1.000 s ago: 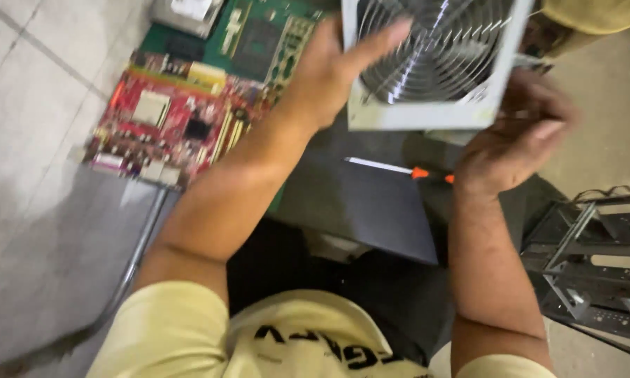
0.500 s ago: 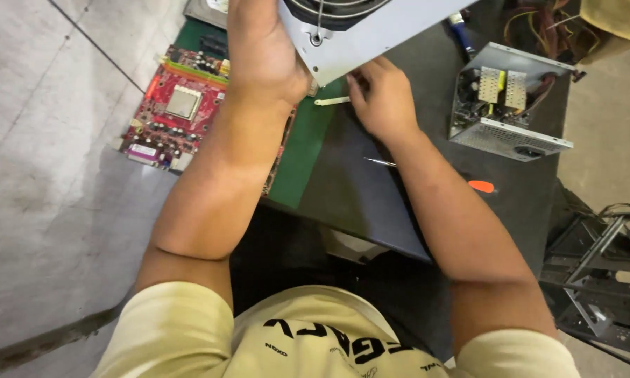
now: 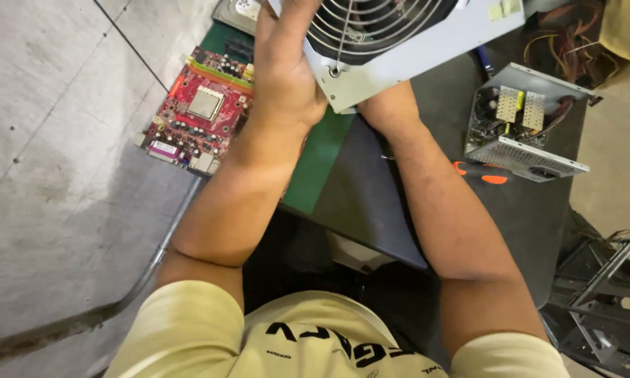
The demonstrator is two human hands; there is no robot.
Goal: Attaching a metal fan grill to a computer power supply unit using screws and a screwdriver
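Power-supply cover [image 3: 427, 42], stiff grey sheet metal with fan grille and likely sharp edges, gripped at its corner by closed left hand [image 3: 283, 77]; right hand hidden beneath, grip unclear

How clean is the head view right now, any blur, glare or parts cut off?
Head view: mostly sharp, evenly lit, no strong glare. The grey fan cover runs off the top edge and hides the right hand. The left hand grips its corner. The red circuit board is crisp. Lower right is shadowed.

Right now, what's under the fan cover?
The right forearm runs beneath the fan cover, above the dark table. The right hand itself is hidden; the left hand grips its edge.
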